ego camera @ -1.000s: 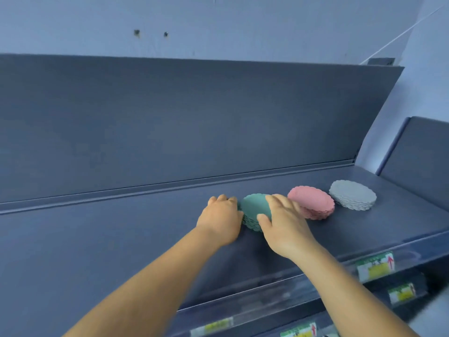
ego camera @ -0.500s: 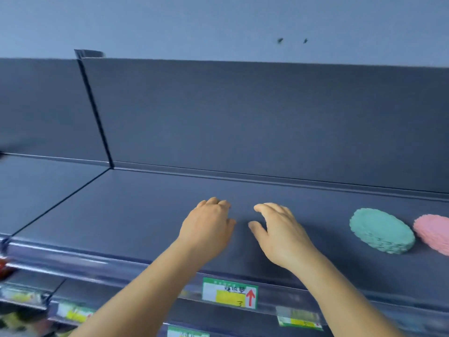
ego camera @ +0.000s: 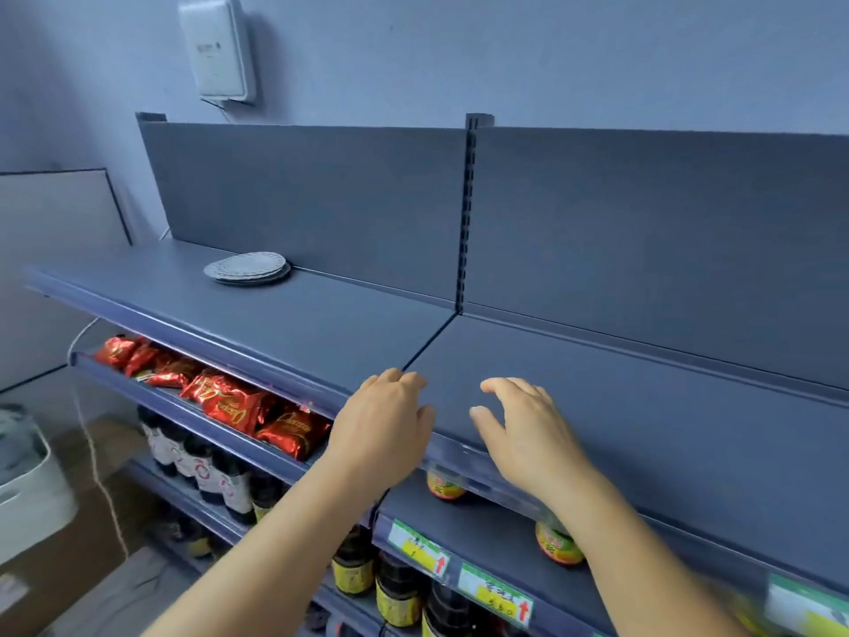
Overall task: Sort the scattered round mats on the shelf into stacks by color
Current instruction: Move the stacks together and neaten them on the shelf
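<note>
A small pile of grey round mats (ego camera: 248, 268) lies on the top shelf (ego camera: 349, 324) far to the left, near the back panel. My left hand (ego camera: 383, 418) hovers over the shelf's front edge near the seam between two shelf sections, fingers loosely curled, holding nothing. My right hand (ego camera: 523, 429) is beside it to the right, fingers spread and empty. Both hands are well to the right of the grey mats. The green, pink and other grey stacks are out of view.
Red snack bags (ego camera: 239, 402) fill the shelf below on the left. Dark bottles (ego camera: 206, 471) and jars with yellow labels (ego camera: 395, 590) stand on lower shelves. Price tags (ego camera: 418, 551) line the shelf edges. A white box (ego camera: 218, 50) hangs on the wall.
My view and both hands have swung left along the shelf. The green and pink stacks have left the frame on the right, and a grey pile has come into view at far left.
</note>
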`<control>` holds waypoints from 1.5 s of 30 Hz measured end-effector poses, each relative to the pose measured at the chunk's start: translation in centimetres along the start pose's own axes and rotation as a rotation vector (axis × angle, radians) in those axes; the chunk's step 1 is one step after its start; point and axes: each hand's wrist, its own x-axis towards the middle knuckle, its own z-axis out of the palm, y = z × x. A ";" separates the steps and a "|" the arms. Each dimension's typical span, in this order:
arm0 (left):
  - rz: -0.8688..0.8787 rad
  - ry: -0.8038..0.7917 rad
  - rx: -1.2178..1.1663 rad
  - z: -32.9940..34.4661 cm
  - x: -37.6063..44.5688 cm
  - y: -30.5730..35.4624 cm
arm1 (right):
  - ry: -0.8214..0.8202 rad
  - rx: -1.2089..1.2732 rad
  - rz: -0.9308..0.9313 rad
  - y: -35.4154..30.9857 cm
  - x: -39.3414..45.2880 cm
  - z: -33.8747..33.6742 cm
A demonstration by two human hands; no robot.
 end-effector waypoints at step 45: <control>-0.390 -0.064 -0.117 -6.4 30.3 -48.1 | -0.176 0.035 0.148 -29.7 43.0 25.8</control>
